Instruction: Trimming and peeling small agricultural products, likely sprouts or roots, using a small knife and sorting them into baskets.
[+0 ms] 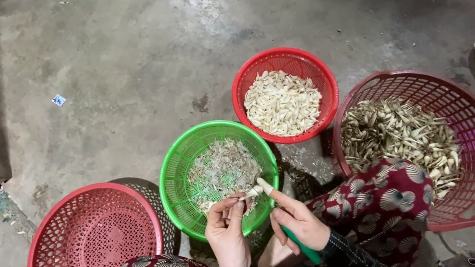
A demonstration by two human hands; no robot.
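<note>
Left hand (227,232) pinches a small pale clove-like piece (252,192) over the round green plastic basket (177,180); right hand (298,222) is closed around what looks like a green-handled knife (302,248).

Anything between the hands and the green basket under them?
Nothing visible. The left hand and right hand hold a pale piece right over the green basket; only open air lies between them.
</note>
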